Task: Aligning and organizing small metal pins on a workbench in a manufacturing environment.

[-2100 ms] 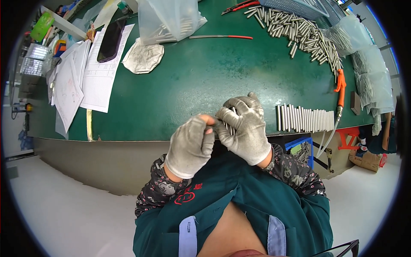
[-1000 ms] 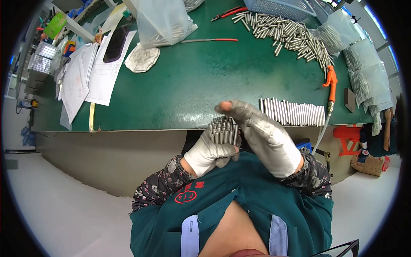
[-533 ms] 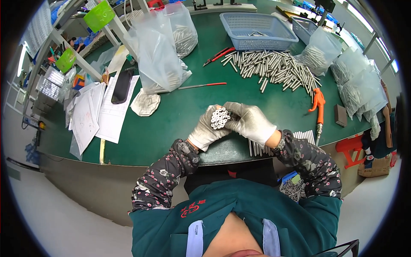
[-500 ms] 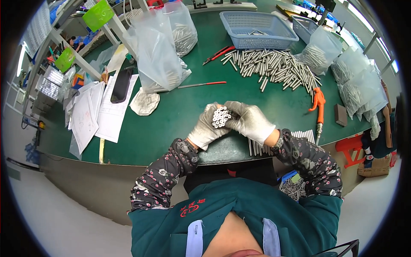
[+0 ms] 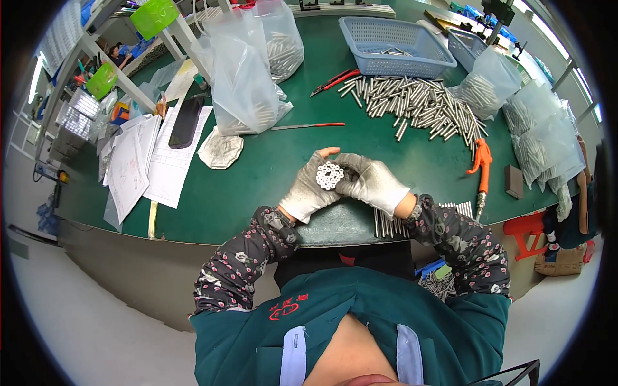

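Both of my gloved hands clasp a bundle of short metal tubes (image 5: 329, 175), held upright so its round ends face the camera. My left hand (image 5: 310, 191) wraps the bundle from the left with the thumb up. My right hand (image 5: 372, 183) presses against it from the right. The bundle stands over the green table (image 5: 270, 174) near its front edge. A row of the same tubes (image 5: 412, 222) lies flat under my right forearm.
A loose pile of metal tubes (image 5: 412, 106) lies at the back right before a blue basket (image 5: 398, 45). Clear bags of tubes (image 5: 248, 71) stand at the back left. An orange air tool (image 5: 481, 168), red-handled pliers (image 5: 335, 80), papers (image 5: 151, 161) and a dark phone (image 5: 187, 122) lie about.
My hands have carried the bundle from in front of my chest up onto the table and stood it on end. My head has tilted up, showing more of the bench.
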The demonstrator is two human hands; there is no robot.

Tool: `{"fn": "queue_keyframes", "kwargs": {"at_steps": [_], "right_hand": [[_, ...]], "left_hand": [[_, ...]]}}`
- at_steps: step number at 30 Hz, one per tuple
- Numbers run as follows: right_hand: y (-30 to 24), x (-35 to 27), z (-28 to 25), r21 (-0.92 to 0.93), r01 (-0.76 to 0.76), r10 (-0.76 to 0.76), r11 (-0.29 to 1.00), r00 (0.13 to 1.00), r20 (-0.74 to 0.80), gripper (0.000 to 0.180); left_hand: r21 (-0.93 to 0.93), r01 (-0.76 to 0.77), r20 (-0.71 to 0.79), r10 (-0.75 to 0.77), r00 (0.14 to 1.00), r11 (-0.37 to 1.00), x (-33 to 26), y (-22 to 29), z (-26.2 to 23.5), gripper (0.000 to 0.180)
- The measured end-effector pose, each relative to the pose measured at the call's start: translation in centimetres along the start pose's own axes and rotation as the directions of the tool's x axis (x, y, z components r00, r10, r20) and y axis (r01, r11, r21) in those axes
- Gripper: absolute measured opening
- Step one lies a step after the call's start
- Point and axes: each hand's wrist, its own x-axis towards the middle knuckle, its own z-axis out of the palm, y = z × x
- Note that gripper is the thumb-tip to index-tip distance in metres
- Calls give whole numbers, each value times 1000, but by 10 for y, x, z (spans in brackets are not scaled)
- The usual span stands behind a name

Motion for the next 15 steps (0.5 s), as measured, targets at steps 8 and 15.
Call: {"fn": "queue_keyframes", "kwargs": {"at_steps": [8, 15], "right_hand": [[8, -4, 6, 101, -4, 9, 995, 999, -45, 45], [-37, -10, -25, -218, -163, 180, 962, 982, 60, 41]], "left_hand": [[-212, -84, 12, 88, 996, 974, 4, -4, 9, 106], [29, -60, 42, 59, 997, 998, 8, 3, 8, 100]]}}
